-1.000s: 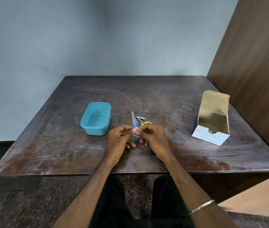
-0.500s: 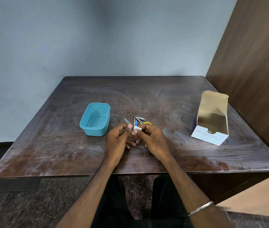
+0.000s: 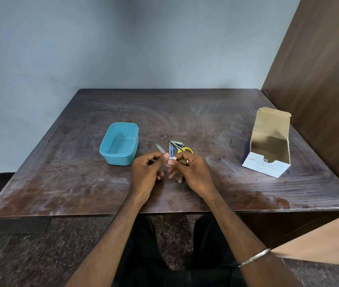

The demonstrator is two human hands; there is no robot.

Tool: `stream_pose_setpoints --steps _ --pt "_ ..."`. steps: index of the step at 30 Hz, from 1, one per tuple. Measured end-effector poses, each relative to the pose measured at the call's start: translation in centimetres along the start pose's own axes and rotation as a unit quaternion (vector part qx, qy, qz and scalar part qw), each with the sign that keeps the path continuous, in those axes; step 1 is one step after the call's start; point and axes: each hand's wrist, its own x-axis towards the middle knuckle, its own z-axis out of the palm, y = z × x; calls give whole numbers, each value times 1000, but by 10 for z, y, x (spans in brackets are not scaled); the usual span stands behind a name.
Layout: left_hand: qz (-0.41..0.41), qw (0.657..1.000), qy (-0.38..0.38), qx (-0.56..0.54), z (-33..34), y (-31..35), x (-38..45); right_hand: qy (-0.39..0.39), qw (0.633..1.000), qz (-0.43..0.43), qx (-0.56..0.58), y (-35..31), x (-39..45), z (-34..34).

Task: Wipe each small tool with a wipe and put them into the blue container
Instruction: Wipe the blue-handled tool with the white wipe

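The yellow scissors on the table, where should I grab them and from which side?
Judging by the pose, take the scissors by the yellow handle loop, coming from the right. The loop lies clear on that side, while the blades point left into the nail clipper and blue-handled tool. The right hand sits just in front of them.

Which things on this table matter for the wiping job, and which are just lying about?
In the job:
metal file in the left hand
white wipe in the right hand
nail clipper, blue-handled tool and yellow-handled scissors, waiting in a pile
blue container, empty

Lying about:
open alcohol swab box, probably the wipe source
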Motion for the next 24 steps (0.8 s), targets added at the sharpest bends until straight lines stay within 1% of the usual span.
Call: stream_pose_setpoints --steps 8,11,15,18,21,24 --pt "-24 999 22 -40 0 -2 2 -29 999 13 26 0 1 -1" --pt "-24 998 36 -53 0 -2 2 -21 999 13 34 -1 0 1" --pt "-17 999 22 -46 -1 -2 1 -1 999 0 33 -2 -2 0" --pt "-21 998 23 -53 -1 -2 0 0 1000 -2 25 0 -2 0" --pt "-38 997 47 -57 1 -3 1 -3 1000 -27 1 1 -3 0" --pt "-51 995 52 -68 2 -2 0 19 999 -49 -2 0 -4 -1"
